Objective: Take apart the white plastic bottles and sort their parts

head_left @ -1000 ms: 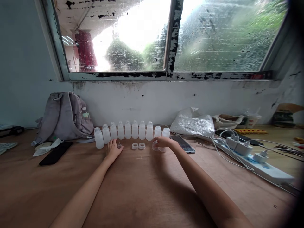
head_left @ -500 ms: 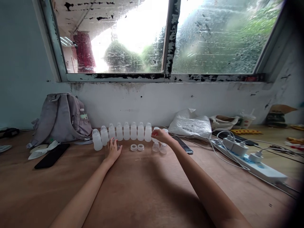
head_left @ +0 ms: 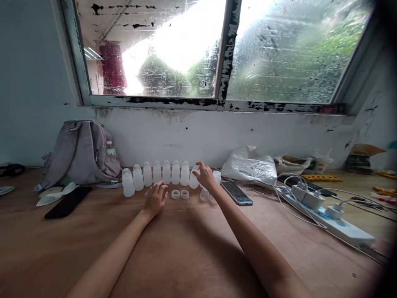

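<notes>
Currently, on my feed, the brown worktop (head_left: 173, 256) spans the lower view, with a grey backpack (head_left: 80, 153) at its left rear and a silvery bag (head_left: 252, 167) at its right rear. My left hand (head_left: 155, 199) is loosely open, fingers spread low over the worktop; I see nothing gripped, though its palm is hidden. My right hand (head_left: 206, 176) curves, thumb and forefinger parted; whether they have hold of anything, I can't tell. Beyond the hands runs a row of frosted bottles (head_left: 166, 176). One relation matters most: the domed bottle (head_left: 194, 181) stands upright, long axis vertical, immediately left of my right hand, its top beside the fingertips, contact unclear. My left hand is farther off, leftward and nearer me. An undomed bottle (head_left: 216, 177) stands just past the right wrist. Smaller again, clear caps (head_left: 204, 195) sit partly behind the right forearm, and two white rings (head_left: 175, 194) lie side by side between the hands.
</notes>
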A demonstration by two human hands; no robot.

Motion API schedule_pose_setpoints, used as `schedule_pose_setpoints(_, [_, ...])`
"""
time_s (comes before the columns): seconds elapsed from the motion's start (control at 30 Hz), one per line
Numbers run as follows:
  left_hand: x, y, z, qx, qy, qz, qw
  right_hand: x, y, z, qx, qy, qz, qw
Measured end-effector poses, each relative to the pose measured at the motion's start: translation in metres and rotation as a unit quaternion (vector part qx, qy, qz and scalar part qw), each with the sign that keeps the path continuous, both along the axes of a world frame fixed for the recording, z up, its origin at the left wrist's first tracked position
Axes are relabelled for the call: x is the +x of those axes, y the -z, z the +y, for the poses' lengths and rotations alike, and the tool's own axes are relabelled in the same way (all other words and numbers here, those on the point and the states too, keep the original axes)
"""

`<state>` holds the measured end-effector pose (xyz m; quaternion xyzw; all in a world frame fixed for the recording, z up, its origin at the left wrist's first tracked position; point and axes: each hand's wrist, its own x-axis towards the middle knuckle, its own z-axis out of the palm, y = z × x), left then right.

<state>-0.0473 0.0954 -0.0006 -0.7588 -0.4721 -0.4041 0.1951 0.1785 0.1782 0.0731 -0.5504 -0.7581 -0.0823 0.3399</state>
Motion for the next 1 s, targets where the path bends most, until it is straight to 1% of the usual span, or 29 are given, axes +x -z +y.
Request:
schedule_pose_setpoints(0.07, [0.009, -0.004, -0.005, -0.003, 0.017, -0.049, 0.999, 0.001, -0.005, -0.01, 0.034, -0.031, 0.044, 0.998])
schedule_pose_setpoints(0.13, [0.021, -0.01, -0.008, -0.013, 0.037, -0.124, 0.992, 0.001, -0.014, -0.02, 0.046, -0.075, 0.093, 0.992])
schedule_pose_setpoints(0.17, [0.028, -0.013, -0.01, -0.025, 0.05, -0.164, 0.985, 0.0, -0.019, -0.025, 0.034, -0.102, 0.117, 0.987])
schedule_pose_setpoints(0.23, [0.04, -0.019, -0.013, -0.069, 0.078, -0.244, 0.964, -0.005, -0.028, -0.034, -0.025, -0.173, 0.158, 0.972])
schedule_pose_setpoints(0.27, [0.046, -0.022, -0.014, -0.102, 0.096, -0.281, 0.95, -0.008, -0.031, -0.038, -0.063, -0.214, 0.174, 0.959])
schedule_pose_setpoints(0.33, [0.054, -0.027, -0.016, -0.181, 0.145, -0.345, 0.91, -0.016, -0.034, -0.046, -0.135, -0.286, 0.195, 0.928])
schedule_pose_setpoints(0.4, [0.059, -0.03, -0.018, -0.254, 0.197, -0.393, 0.862, -0.025, -0.035, -0.054, -0.185, -0.327, 0.209, 0.903])
schedule_pose_setpoints(0.47, [0.061, -0.03, -0.02, -0.293, 0.227, -0.43, 0.823, -0.033, -0.034, -0.061, -0.218, -0.34, 0.223, 0.887])
schedule_pose_setpoints(0.5, [0.061, -0.03, -0.021, -0.298, 0.23, -0.446, 0.812, -0.036, -0.034, -0.063, -0.231, -0.339, 0.231, 0.882])
schedule_pose_setpoints(0.63, [0.064, -0.028, -0.024, -0.305, 0.228, -0.483, 0.788, -0.037, -0.034, -0.067, -0.258, -0.326, 0.263, 0.871])
schedule_pose_setpoints(0.7, [0.067, -0.029, -0.026, -0.329, 0.234, -0.498, 0.767, -0.034, -0.033, -0.064, -0.268, -0.326, 0.281, 0.862])
schedule_pose_setpoints(0.87, [0.076, -0.035, -0.03, -0.386, 0.259, -0.545, 0.698, -0.029, -0.025, -0.056, -0.303, -0.329, 0.347, 0.824])
schedule_pose_setpoints(0.93, [0.077, -0.035, -0.031, -0.401, 0.266, -0.556, 0.678, -0.03, -0.023, -0.052, -0.307, -0.319, 0.369, 0.817])
schedule_pose_setpoints(1.0, [0.077, -0.032, -0.032, -0.413, 0.274, -0.56, 0.664, -0.028, -0.025, -0.046, -0.284, -0.295, 0.404, 0.818])
